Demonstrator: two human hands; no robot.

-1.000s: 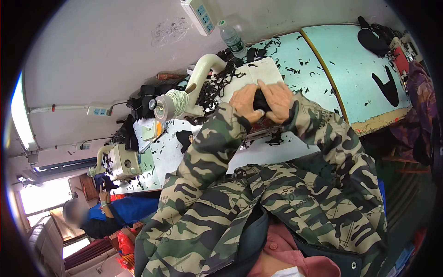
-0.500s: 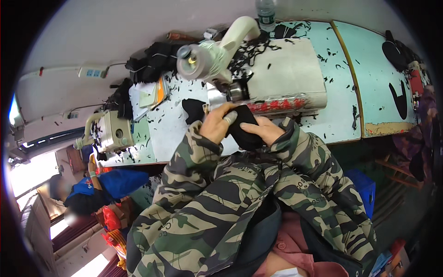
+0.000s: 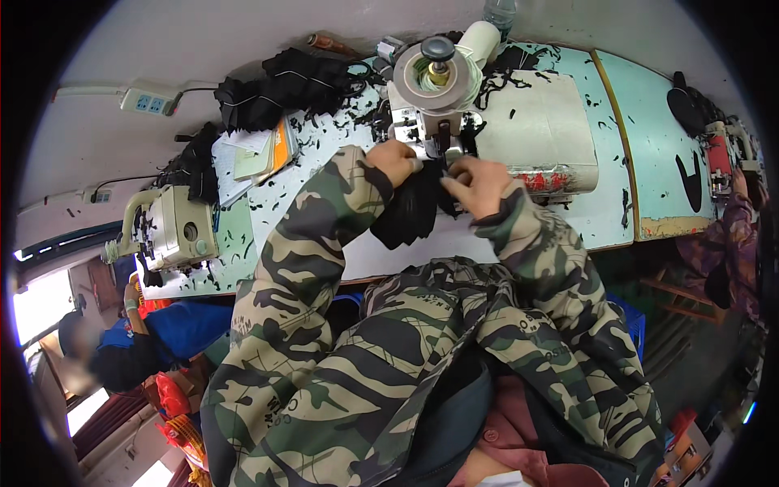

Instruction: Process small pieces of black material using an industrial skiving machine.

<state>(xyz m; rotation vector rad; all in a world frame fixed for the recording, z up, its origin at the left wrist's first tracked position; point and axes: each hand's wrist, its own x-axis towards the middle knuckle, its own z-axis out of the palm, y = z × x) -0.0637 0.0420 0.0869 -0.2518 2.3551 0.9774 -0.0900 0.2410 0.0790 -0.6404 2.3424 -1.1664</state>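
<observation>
Feeding black fabric (image 3: 414,213) under the sewing machine (image 3: 438,97) needle looks underway, left hand (image 3: 395,161) and right hand (image 3: 479,185) both pinching it, likely needing steady guidance farther in

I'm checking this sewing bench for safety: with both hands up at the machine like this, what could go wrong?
1. Both the left hand and right hand hold the black fabric piece right under the sewing machine head; fingertips could get caught at the needle.
2. Black fabric scraps litter the table and might be drawn into the seam.
</observation>
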